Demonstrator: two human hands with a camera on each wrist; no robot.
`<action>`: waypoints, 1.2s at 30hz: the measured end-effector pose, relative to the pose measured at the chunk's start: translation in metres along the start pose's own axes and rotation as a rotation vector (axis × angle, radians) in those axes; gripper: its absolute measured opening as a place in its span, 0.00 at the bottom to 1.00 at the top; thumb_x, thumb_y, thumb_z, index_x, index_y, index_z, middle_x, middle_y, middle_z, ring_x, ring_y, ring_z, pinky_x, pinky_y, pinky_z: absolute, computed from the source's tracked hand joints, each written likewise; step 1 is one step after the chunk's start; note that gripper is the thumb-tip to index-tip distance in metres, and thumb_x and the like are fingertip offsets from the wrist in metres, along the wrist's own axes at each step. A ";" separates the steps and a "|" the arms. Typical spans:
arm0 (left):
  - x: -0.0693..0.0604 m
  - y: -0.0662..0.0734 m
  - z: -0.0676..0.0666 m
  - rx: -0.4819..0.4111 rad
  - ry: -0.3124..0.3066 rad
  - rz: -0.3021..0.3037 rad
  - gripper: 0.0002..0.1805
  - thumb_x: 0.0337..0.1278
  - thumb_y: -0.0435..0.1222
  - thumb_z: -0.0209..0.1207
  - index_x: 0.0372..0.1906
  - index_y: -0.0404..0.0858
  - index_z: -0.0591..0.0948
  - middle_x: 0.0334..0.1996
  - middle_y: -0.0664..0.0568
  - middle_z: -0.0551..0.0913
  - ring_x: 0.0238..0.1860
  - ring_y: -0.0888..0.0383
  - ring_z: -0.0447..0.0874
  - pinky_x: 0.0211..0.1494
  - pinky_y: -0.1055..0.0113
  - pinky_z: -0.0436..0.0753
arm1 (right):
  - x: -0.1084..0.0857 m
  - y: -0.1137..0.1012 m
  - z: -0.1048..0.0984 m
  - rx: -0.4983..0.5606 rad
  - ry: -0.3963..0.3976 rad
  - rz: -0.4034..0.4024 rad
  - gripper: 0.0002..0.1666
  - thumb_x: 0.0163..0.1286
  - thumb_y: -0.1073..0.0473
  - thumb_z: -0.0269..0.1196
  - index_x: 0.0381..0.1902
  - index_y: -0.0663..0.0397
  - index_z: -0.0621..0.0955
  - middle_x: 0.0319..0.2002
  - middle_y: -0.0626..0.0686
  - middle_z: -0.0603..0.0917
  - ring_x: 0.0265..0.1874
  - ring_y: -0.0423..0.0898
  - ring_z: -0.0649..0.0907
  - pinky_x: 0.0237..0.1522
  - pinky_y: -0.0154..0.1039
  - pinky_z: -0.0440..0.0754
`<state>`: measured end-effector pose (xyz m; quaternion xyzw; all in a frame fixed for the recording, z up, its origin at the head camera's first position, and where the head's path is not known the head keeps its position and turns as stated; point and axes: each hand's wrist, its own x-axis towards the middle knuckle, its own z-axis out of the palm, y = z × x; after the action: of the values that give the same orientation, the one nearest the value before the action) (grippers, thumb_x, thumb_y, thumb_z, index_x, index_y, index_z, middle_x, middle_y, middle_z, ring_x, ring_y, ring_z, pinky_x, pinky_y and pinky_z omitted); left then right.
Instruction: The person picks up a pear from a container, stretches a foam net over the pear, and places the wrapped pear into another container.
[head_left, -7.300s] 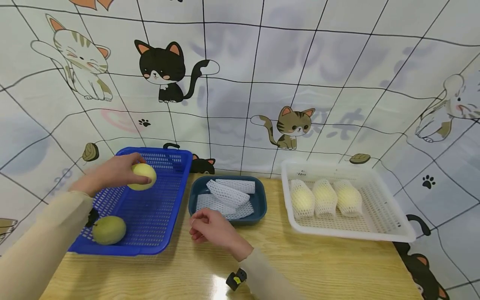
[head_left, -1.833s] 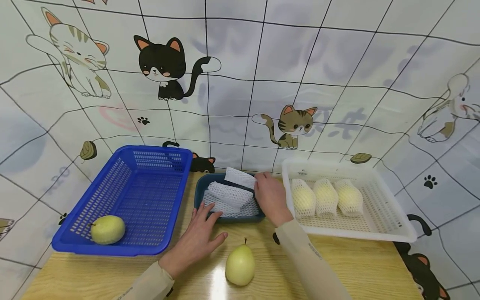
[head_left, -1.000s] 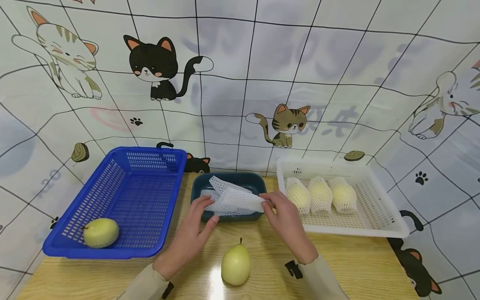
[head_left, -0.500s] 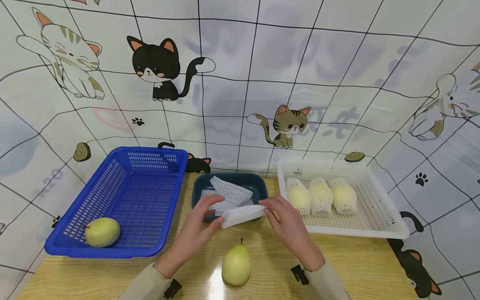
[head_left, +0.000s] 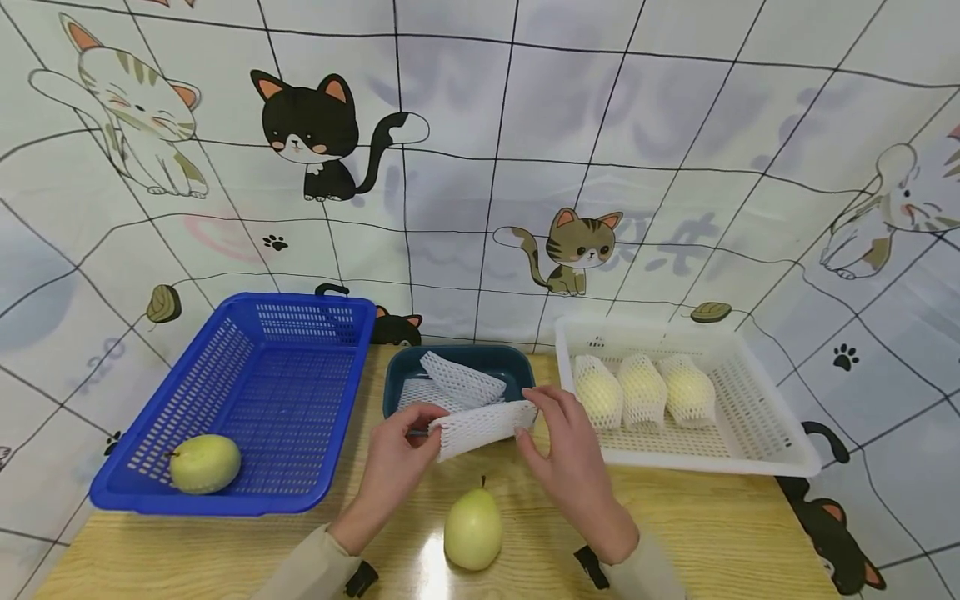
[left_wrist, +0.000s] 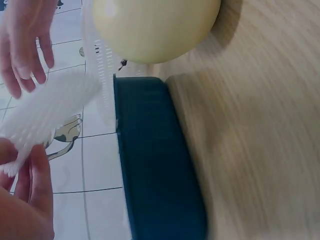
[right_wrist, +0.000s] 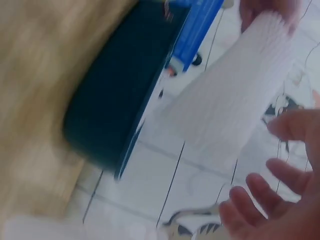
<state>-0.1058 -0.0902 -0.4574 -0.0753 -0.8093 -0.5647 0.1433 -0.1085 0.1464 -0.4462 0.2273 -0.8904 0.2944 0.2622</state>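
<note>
My left hand (head_left: 395, 460) pinches one end of a white foam fruit net (head_left: 483, 427), a flattened mesh sleeve raised in front of the dark teal bin (head_left: 389, 390). By its other end is my right hand (head_left: 573, 471). The right wrist view shows this hand's fingers (right_wrist: 260, 192) spread and apart from the net. Below the net a yellow-green pear (head_left: 473, 531) stands on the table, stem up. More foam nets (head_left: 465, 379) lie in the bin. The left wrist view shows the bin's side (left_wrist: 155, 160) and the pear (left_wrist: 157, 27) close up.
To the left is a blue basket (head_left: 303, 467) with one pear (head_left: 205, 463) lying in it. A white basket (head_left: 720, 460) at the right holds three netted pears (head_left: 642, 392). Behind everything hangs a cat-print cloth (head_left: 465, 208).
A pear came out of the blue basket onto the table. The right hand lifted a foam net from the bin toward me; the left hand now pinches its left end, and the right has released it.
</note>
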 end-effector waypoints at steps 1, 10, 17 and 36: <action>0.000 -0.001 0.001 -0.013 0.026 -0.010 0.12 0.55 0.21 0.66 0.41 0.38 0.87 0.37 0.51 0.89 0.36 0.58 0.86 0.38 0.70 0.86 | -0.002 -0.004 0.000 0.022 0.000 0.019 0.27 0.63 0.65 0.74 0.59 0.59 0.81 0.56 0.58 0.80 0.56 0.57 0.81 0.54 0.56 0.82; -0.003 0.001 0.013 -0.169 0.073 -0.053 0.10 0.56 0.22 0.66 0.42 0.35 0.86 0.39 0.46 0.88 0.38 0.59 0.86 0.38 0.69 0.87 | -0.012 -0.022 0.006 0.505 -0.207 0.216 0.20 0.70 0.67 0.67 0.59 0.56 0.83 0.56 0.48 0.84 0.57 0.48 0.83 0.60 0.48 0.82; -0.009 0.009 0.020 -0.279 -0.003 -0.101 0.09 0.57 0.25 0.71 0.43 0.36 0.88 0.42 0.48 0.86 0.44 0.56 0.87 0.45 0.68 0.87 | -0.011 -0.022 0.005 0.774 -0.299 0.273 0.28 0.76 0.67 0.62 0.72 0.62 0.73 0.69 0.59 0.77 0.66 0.59 0.78 0.65 0.52 0.77; -0.017 0.016 0.022 -0.440 -0.122 -0.147 0.07 0.59 0.25 0.69 0.43 0.30 0.89 0.46 0.42 0.86 0.46 0.61 0.86 0.50 0.69 0.86 | -0.010 -0.026 0.010 0.874 -0.109 0.531 0.18 0.75 0.68 0.61 0.61 0.63 0.81 0.56 0.60 0.83 0.50 0.44 0.85 0.50 0.34 0.84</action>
<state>-0.0888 -0.0629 -0.4555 -0.0797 -0.6774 -0.7305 0.0329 -0.0894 0.1238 -0.4482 0.0966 -0.7235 0.6835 0.0120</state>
